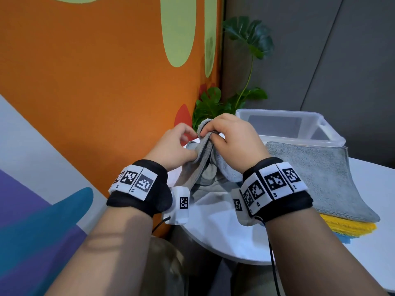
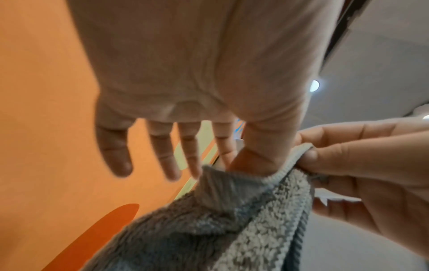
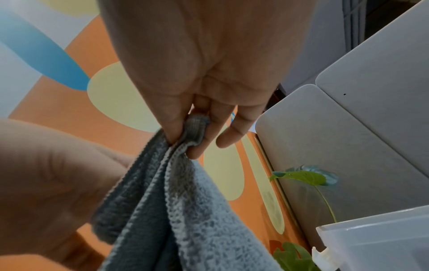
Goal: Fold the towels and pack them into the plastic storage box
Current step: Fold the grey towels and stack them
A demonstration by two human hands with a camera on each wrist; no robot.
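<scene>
A grey towel [image 1: 210,167] hangs bunched above the white table [image 1: 213,229], gripped by both hands. My right hand [image 1: 209,130] pinches its top corner between thumb and fingers, shown close in the right wrist view [image 3: 185,141]. My left hand [image 1: 191,144] sits just left and lower. Its thumb and index finger pinch the towel's hem [image 2: 246,159], and the other fingers [image 2: 162,152] stretch out straight. The clear plastic storage box [image 1: 277,113] stands open behind my right hand, with nothing showing through its walls.
A flat stack of towels lies to the right of the box front, grey [image 1: 320,174] on top of yellow [image 1: 350,226] and blue [image 1: 344,238]. A green plant [image 1: 213,105] stands behind the hands. An orange wall [image 1: 96,92] runs close along the left.
</scene>
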